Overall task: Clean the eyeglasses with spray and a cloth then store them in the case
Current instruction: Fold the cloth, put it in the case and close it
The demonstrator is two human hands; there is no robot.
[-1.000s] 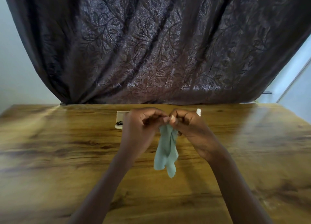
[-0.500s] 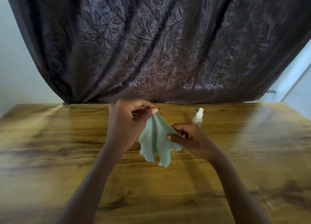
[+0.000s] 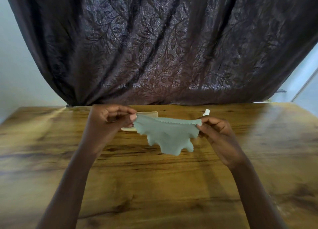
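A pale green cloth point(image 3: 169, 135) with a zigzag edge hangs stretched out above the wooden table point(image 3: 154, 185). My left hand point(image 3: 110, 123) pinches its left top corner and my right hand point(image 3: 218, 135) pinches its right top corner. Behind the cloth and my left hand lies a cream eyeglass case point(image 3: 151, 114), mostly hidden. The white top of a spray bottle point(image 3: 206, 112) shows just above my right hand. The eyeglasses are not visible.
A dark leaf-patterned curtain point(image 3: 163, 48) hangs right behind the table's far edge. Pale walls show at the left, and a window frame at the right.
The cloth was bunched between my two hands held close together. My hands have moved apart and the cloth is now spread wide between them.
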